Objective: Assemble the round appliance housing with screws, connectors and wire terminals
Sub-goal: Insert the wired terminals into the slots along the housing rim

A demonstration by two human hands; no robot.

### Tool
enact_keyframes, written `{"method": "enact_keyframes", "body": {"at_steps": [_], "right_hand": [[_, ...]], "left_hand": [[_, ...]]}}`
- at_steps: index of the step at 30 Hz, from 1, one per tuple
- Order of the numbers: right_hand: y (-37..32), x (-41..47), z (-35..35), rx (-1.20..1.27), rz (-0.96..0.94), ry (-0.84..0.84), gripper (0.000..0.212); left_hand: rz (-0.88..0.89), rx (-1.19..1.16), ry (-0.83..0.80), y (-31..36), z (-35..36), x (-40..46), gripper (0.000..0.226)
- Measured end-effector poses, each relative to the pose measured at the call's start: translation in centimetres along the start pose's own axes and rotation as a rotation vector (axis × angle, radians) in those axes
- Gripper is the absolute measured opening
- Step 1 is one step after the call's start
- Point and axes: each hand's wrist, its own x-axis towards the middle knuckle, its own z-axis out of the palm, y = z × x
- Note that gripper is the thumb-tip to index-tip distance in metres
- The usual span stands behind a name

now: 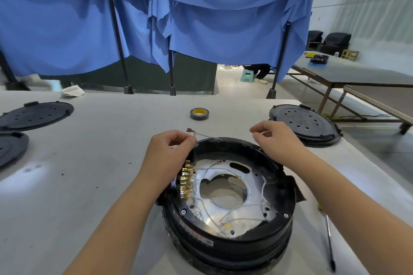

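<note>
both hands pinch a thin wire (207, 136) above the round housing (228, 198), left hand (172, 147) near its terminal (190, 130), right hand (274, 138) opposite.

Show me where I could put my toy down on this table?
Bare table between the left black covers and the housing, and around the tape roll. Crowded: the housing with both hands, and the screwdriver beside it.

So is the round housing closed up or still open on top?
Open. The round housing has no cover on; its metal plate, wires and brass terminals are exposed.
</note>
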Motion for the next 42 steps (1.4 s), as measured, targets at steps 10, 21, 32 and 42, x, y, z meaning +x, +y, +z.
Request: {"method": "enact_keyframes", "body": {"at_steps": [10,21,32,42], "right_hand": [[2.8,3.0,0.8,0.112,0.204,-0.122,0.011],[3.6,8.4,3.5,-0.080,0.057,-0.209,0.005],[3.3,10.5,6.6,-0.282,-0.120,-0.267,0.020],[3.3,10.9,6.6,-0.484,-0.176,-0.341,0.021]], "left_hand": [[-0.121,0.100,-0.169,-0.3,1.7,2.6,0.009],[-0.027,0.309,-0.213,-1.3,1.7,2.1,0.015],[-0.021,0.326,-0.220,-1.3,1.9,2.4,0.014],[-0.024,0.323,-0.242,-1.2,1.8,2.3,0.016]]}}
